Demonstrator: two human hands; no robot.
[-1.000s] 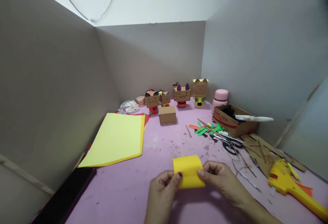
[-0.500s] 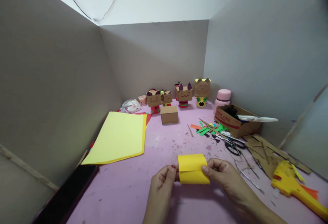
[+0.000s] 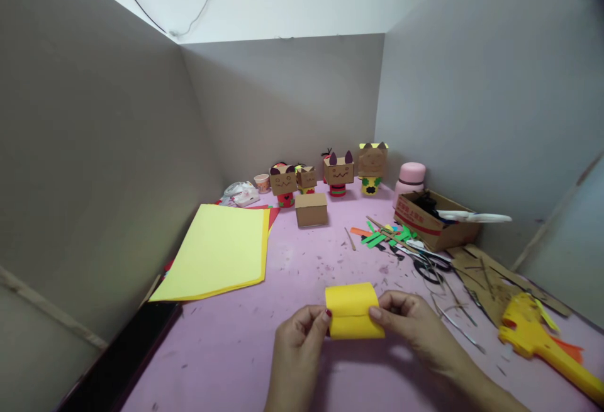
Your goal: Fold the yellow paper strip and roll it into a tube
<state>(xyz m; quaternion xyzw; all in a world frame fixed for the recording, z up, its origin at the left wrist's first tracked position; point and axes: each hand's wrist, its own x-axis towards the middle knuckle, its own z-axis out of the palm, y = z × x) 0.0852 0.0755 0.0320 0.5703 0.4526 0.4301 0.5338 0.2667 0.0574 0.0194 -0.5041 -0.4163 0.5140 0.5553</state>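
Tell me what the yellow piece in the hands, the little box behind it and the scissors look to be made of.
Yellow piece: matte coloured paper or thin card, since it curls over without cracking. Both hands, left hand and right hand, pinch its sides. Little box: plain brown cardboard, dull with folded edges. Scissors: dark handles, probably plastic; the blades are too small to judge.

Both forearms come in from the bottom edge, angled toward centre. Left hand [image 3: 302, 336]: fingers curled, thumb w/ red-painted nail pointing right, pinching. Right hand [image 3: 406, 324]: fingers bent, thumb pointing left, also pinching. Hands level, thumbs facing each other, near but apart.
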